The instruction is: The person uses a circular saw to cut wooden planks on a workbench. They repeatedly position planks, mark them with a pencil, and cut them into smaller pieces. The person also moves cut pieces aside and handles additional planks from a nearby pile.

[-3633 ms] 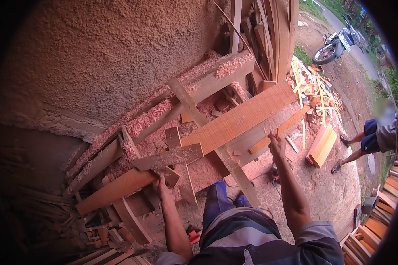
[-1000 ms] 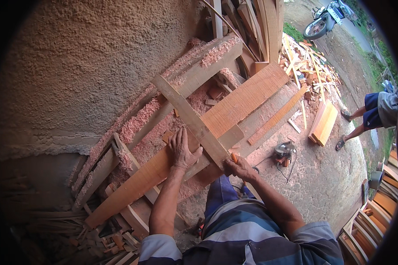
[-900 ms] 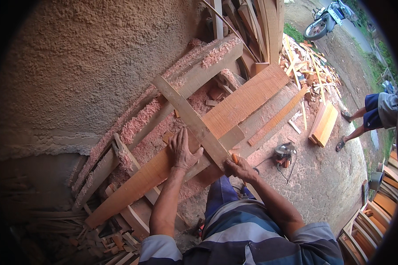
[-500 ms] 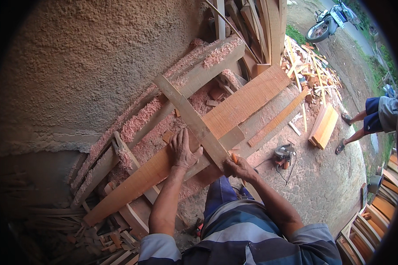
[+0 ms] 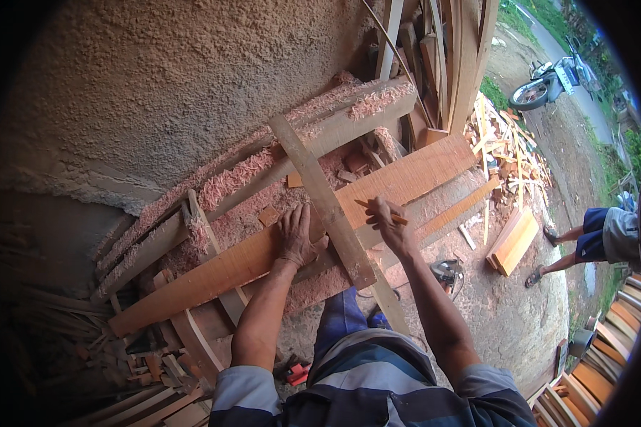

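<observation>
**Board [image 5: 221, 274] steadied by one of the hands, pencil [image 5: 401, 220] pinched by the other**

A narrow plank [image 5: 320, 199] is laid across orange wood; whether one long board is shown on both sides of it cannot be told. On the board's left stretch, the left hand [image 5: 297, 235] is rested with fingers spread, just left of the plank. In the right hand [image 5: 392, 229], just right of the plank, the pencil is pinched between bent fingers. Pink shavings [image 5: 235, 181] are heaped at far left; a saw [image 5: 446, 272] is seen at right.

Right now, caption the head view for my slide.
Left hand rests on a long plank crossed by a flat board; right hand holds a pencil.
</observation>
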A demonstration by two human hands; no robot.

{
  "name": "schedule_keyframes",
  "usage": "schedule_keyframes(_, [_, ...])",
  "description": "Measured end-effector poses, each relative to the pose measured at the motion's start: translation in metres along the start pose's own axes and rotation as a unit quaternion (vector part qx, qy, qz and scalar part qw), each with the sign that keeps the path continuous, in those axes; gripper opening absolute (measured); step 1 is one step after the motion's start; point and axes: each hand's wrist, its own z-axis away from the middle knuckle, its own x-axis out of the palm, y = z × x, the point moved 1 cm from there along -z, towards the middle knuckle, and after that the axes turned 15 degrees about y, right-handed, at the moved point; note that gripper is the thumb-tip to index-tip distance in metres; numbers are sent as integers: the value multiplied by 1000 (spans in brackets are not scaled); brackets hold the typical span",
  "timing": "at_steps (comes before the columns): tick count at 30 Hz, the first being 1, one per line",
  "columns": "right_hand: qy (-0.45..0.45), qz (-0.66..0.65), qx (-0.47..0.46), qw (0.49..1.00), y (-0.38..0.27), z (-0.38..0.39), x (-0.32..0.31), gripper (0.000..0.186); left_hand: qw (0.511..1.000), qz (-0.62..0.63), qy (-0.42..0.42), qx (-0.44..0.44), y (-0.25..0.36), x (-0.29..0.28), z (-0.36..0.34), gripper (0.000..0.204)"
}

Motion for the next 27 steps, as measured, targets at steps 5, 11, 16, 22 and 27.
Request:
schedule_keyframes(5, [-41, 65, -166, 983, 16, -30, 38, 32, 1000, 1, 6, 3, -1, 1, 1, 110])
schedule_keyframes(11, [-93, 131, -186, 969, 27, -42, 48, 25, 1000, 5, 5, -7, 1, -2, 0, 107])
schedule_keyframes(16, [-117, 88, -187, 971, 23, -47, 49, 22, 1000, 0, 4, -12, 4, -3, -1, 106])
schedule_keyframes(22, [-166, 170, -182, 954, 11, -65, 53, 21, 999, 17, 37, 2, 3, -2, 0, 102])
schedule_keyframes(27, [-226, 173, -82, 955, 2, -45, 23, 20, 999, 14, 50, 9, 1, 1, 0, 104])
